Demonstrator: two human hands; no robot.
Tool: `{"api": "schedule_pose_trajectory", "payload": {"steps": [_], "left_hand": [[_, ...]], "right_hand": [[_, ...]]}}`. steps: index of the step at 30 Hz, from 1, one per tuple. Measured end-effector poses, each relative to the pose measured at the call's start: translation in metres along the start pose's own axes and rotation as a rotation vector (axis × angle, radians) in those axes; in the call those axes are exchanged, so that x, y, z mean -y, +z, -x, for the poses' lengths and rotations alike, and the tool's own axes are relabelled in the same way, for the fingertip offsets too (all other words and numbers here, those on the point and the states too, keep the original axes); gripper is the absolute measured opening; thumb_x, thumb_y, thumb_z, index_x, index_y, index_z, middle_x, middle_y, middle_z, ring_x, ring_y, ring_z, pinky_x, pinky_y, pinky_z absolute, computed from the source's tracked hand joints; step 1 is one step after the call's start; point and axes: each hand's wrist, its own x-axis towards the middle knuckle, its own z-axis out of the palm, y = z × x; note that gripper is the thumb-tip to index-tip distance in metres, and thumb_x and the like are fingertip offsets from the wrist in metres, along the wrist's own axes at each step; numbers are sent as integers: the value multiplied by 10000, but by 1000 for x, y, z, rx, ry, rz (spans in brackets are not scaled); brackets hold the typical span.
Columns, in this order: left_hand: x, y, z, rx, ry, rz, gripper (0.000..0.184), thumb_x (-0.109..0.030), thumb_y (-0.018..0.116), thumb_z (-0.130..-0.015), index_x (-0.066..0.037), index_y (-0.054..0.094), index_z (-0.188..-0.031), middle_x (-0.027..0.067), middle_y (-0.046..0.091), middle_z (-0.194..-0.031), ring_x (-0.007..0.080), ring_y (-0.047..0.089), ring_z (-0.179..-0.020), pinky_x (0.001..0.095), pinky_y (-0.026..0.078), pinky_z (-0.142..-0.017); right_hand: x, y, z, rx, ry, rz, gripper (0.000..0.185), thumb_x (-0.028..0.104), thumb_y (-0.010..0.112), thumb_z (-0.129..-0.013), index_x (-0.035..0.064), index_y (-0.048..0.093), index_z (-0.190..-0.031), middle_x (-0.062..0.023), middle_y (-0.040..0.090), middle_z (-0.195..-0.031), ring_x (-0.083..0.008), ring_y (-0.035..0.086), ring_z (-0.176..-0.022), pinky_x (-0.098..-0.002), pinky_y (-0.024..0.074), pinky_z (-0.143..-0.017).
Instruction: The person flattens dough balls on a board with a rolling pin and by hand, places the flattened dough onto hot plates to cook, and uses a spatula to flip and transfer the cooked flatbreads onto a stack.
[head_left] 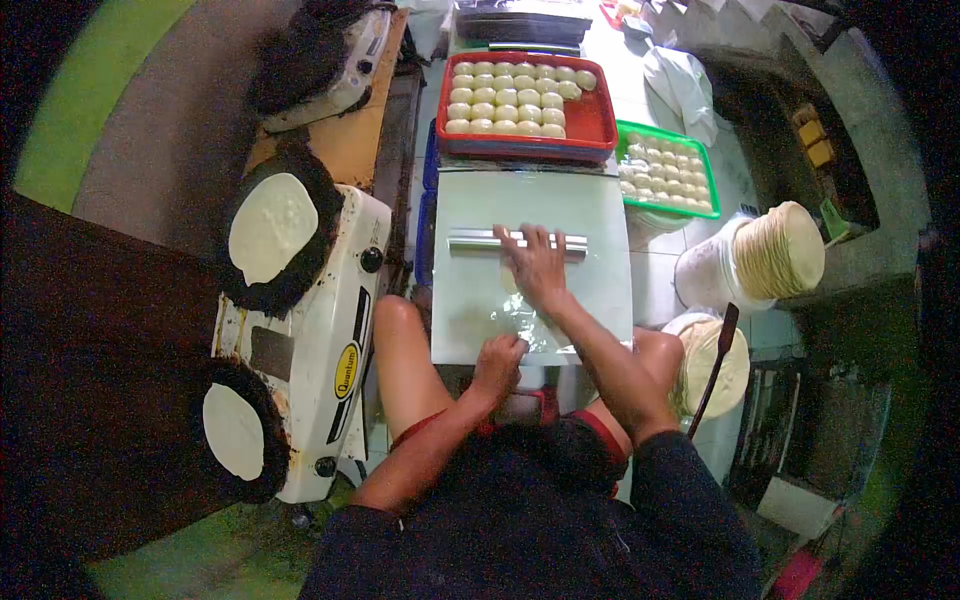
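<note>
A metal rolling pin (472,240) lies crosswise on the white board (590,320) in front of me. My right hand (540,272) is on the middle of the pin, fingers spread over it and bent past its far side. A pale strip of dough (509,280) shows beside that hand, mostly covered by it. At the board's near edge rests my left hand (499,363), its fingers curled closed; whatever they hold is hidden. Shiny patches on the board between the hands make the dough's outline hard to see.
Beyond the board, a red tray (592,125) holds rows of dough balls; a green tray (712,195) holds more. At left, a gas stove (335,400) carries flatbreads (273,228) on two dark pans. Stacked flatbreads (790,250) and a dark spatula (715,365) are at right.
</note>
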Motion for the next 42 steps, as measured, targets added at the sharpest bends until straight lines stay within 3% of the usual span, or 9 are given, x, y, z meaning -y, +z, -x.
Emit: {"api": "schedule_pose_trajectory", "payload": {"steps": [9,16,22,26,31,34,37,38,42], "left_hand": [[5,3,-1,-106,6,77,199,23,572,-725,-77,680,-859,114,668,-875,340,626,-898,478,473,-809],[6,7,0,-137,31,-24,184,7,584,-726,-98,697,-827,109,672,-859,318,635,-888,465,501,-783],[10,3,0,-96,30,-46,170,-32,601,-728,-100,711,-838,114,671,-838,316,637,-866,459,496,-771],[12,8,1,-28,38,-54,168,-40,609,-734,-96,710,-855,109,672,-846,311,641,-872,450,485,-795],[7,-5,-3,3,25,-7,201,-39,657,-705,-104,699,-890,83,676,-879,305,646,-919,444,466,-832],[14,-1,-4,32,28,3,252,-28,689,-667,-99,687,-908,73,685,-902,305,646,-927,442,463,-847],[14,-1,-1,-6,39,58,288,-26,695,-648,-95,678,-927,83,685,-916,307,642,-934,445,459,-860],[12,-2,1,-16,39,53,286,-23,689,-650,-95,679,-927,87,684,-920,308,639,-942,448,458,-864],[12,-6,2,-30,60,28,320,-69,727,-629,-104,696,-946,103,674,-952,330,630,-947,462,469,-864]], "right_hand": [[11,-10,23,78,68,-94,556,327,655,-905,322,501,-1439,-130,496,-1343,-349,379,-1357,-619,163,-1154],[-6,7,6,118,233,-484,683,234,635,-853,243,423,-1502,-216,371,-1545,-462,309,-1429,-675,304,-1087],[14,6,29,-25,200,-82,555,302,624,-882,245,531,-1427,-219,328,-1574,-397,230,-1495,-705,239,-1116],[15,-20,19,12,403,-221,515,308,625,-904,256,555,-1411,-287,255,-1587,-457,229,-1477,-568,290,-1170],[9,-12,8,75,345,-249,431,266,584,-920,182,606,-1342,-267,506,-1405,-416,642,-1085,-575,327,-1111],[1,-17,-9,211,418,-216,312,315,557,-939,57,693,-1047,-201,653,-1197,-350,608,-1144,-602,253,-1133],[0,-8,-15,-286,416,-123,288,278,557,-911,54,723,-983,-197,634,-1260,-371,485,-1322,-598,207,-1170],[-7,-8,-14,-119,402,-202,347,257,596,-855,27,721,-1083,-257,490,-1441,-409,301,-1455,-592,163,-1199],[-12,9,-25,-88,393,-374,747,180,653,-772,75,458,-1485,-373,133,-1581,-481,219,-1473,-574,192,-1206]]}}
